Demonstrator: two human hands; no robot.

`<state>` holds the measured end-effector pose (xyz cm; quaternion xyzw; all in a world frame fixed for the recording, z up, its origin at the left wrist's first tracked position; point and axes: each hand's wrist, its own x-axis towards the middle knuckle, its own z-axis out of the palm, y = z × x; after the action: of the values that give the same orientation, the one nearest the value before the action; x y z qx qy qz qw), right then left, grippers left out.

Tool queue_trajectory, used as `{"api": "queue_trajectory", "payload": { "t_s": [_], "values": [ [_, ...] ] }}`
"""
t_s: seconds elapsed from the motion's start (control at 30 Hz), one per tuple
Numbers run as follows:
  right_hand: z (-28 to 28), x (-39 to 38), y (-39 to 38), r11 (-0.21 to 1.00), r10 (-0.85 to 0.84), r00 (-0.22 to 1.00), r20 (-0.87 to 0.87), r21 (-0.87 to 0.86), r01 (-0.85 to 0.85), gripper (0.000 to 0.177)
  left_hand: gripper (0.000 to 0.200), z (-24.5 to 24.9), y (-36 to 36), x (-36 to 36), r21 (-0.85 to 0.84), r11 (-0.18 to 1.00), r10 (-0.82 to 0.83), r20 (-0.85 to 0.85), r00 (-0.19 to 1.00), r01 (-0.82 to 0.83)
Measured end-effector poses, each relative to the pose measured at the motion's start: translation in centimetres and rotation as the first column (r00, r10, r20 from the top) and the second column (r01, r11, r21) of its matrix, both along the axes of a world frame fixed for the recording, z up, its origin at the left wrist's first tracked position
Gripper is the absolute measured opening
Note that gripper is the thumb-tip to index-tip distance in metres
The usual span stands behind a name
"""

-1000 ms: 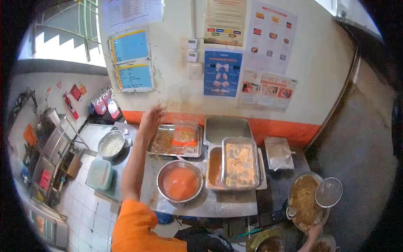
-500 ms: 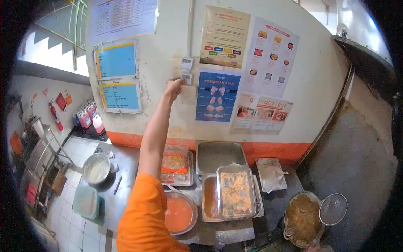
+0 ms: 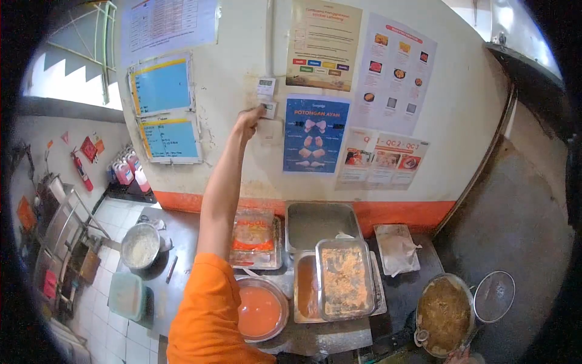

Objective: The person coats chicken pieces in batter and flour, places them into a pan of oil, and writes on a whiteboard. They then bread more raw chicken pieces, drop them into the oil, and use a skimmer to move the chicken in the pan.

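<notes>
My left hand [image 3: 248, 121] is raised to the wall on an outstretched arm in an orange sleeve. Its fingers are closed against the lower of two small white digital timers [image 3: 268, 110]; the other timer [image 3: 265, 88] hangs just above. At the bottom edge, my right hand [image 3: 462, 357] shows only in part, beside a round pan [image 3: 445, 312] of brown, oily food. It appears closed around the handle end of a round mesh strainer [image 3: 495, 296], whose hoop sits right of the pan. The grip itself is mostly cut off.
On the metal counter stand a bowl of orange liquid [image 3: 259, 310], a crumb-coated tray [image 3: 345, 279] resting over other metal pans, and an orange-printed plastic package [image 3: 253, 230]. Further left are a bowl of white stuff [image 3: 140, 246] and a green-lidded tub [image 3: 127, 295]. Posters [image 3: 316, 134] cover the wall.
My left hand stays at the lower timer and that timer's lower part is a little less covered. The strainer has shifted slightly right of the pan. The view has turned a little.
</notes>
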<state>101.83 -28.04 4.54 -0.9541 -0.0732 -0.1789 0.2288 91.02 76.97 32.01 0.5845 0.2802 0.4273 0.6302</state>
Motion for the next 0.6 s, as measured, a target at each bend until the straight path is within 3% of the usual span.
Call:
{"api": "queue_trajectory", "payload": {
  "t_s": [0.13, 0.33, 0.43, 0.6],
  "values": [
    [-0.3, 0.0, -0.3, 1.0, -0.006, 1.0, -0.019, 0.014, 0.006, 0.048, 0.04, -0.2, -0.7, 0.1, -0.014, 1.0, 0.003, 0.057, 0.998, -0.002],
    [-0.8, 0.0, -0.6, 0.999, -0.018, 0.999, -0.034, 0.042, 0.02, 0.049, 0.035, 1.6, -2.8, -2.6, 0.039, 0.998, 0.064, -0.183, 0.981, -0.058],
    [-1.1, -0.1, -0.5, 0.998, -0.017, 0.999, -0.044, 0.06, 0.02, 0.049, 0.031, 1.0, -2.4, -2.2, 0.056, 0.996, 0.072, -0.056, 0.996, -0.069],
    [-1.3, -0.3, -0.8, 0.995, -0.018, 0.999, -0.049, 0.1, 0.022, 0.049, 0.027, 1.1, -2.8, -1.5, 0.02, 0.99, 0.141, -0.082, 0.987, -0.139]
  ]
}}
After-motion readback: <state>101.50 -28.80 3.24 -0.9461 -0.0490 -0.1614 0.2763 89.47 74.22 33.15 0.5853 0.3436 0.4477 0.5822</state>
